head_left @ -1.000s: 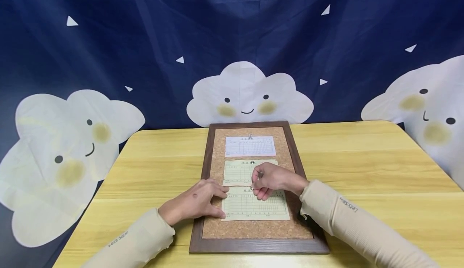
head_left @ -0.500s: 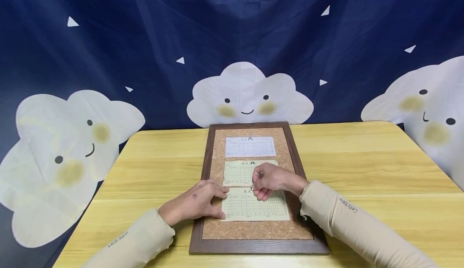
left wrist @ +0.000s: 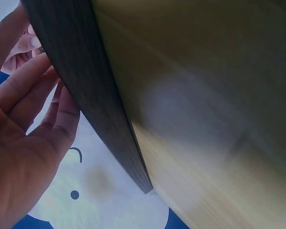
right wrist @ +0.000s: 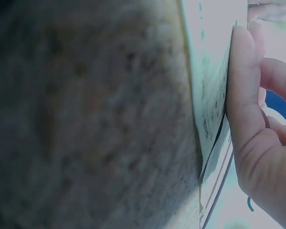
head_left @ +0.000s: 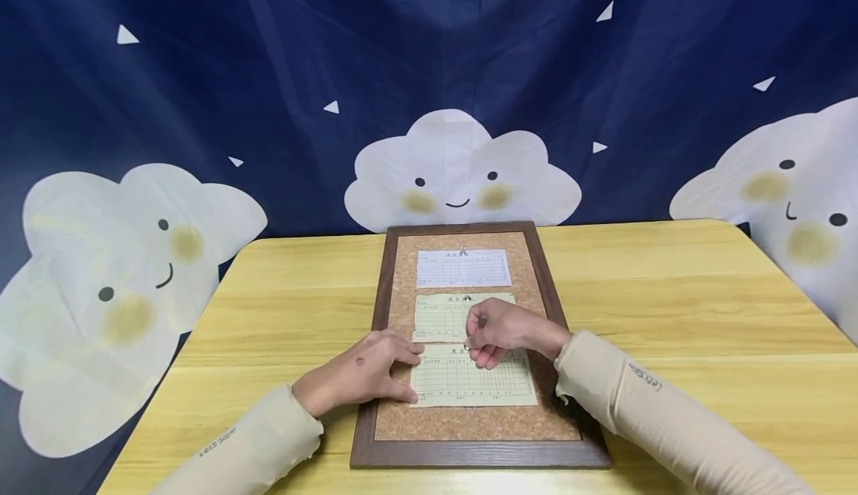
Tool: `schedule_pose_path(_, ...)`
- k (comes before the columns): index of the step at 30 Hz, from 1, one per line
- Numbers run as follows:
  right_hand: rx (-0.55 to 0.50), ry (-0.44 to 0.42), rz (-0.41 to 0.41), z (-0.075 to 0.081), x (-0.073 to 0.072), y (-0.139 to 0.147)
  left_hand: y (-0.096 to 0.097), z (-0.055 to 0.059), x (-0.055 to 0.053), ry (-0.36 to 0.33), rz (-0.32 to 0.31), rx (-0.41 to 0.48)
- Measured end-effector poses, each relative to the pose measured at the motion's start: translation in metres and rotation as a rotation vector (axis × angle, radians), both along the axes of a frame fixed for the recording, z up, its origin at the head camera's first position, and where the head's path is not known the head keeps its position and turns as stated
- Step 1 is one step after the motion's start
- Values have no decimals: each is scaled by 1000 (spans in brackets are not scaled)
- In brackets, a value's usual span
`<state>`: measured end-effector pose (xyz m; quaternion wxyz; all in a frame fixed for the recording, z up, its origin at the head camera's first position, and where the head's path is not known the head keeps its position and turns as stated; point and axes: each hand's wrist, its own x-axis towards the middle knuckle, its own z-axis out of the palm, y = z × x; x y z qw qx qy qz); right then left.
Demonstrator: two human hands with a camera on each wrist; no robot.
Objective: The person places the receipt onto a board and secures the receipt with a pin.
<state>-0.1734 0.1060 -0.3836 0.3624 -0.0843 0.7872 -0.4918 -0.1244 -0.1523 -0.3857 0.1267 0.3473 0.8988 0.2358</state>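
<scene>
My left hand (head_left: 365,370) reaches over the left side of a framed cork board (head_left: 479,428). Its fingertips and thumb rest at the left edge of the lowest cream paper form (head_left: 462,383). In the left wrist view, the loosely bent fingers (left wrist: 31,90) lie past the dark wooden frame (left wrist: 86,71). At the top edge of that form, my right hand (head_left: 506,327) pinches a small silver pin (head_left: 466,346), mostly hidden by the fingers. In the right wrist view, the thumb (right wrist: 243,81) lies close along the paper (right wrist: 209,76); the pin is hidden there.
A second cream form (head_left: 439,316) with a silver fastener (head_left: 468,298) lies just above, and a white form (head_left: 462,272) with a silver clip (head_left: 463,251) sits near the top. The board lies on a wooden table (head_left: 670,294) before a blue cloud-print curtain (head_left: 402,48).
Both hands stay in the same place on the board. The head view has shifted very slightly.
</scene>
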Motion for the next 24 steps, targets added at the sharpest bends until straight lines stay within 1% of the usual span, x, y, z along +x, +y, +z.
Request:
schedule_pose_path(14, 23, 17, -14, -2, 0, -2, 0, 0, 0, 6, -8, 3)
schedule_pose_path(24, 36, 22, -5, -1, 0, -3, 0, -1, 0, 12, -22, 1)
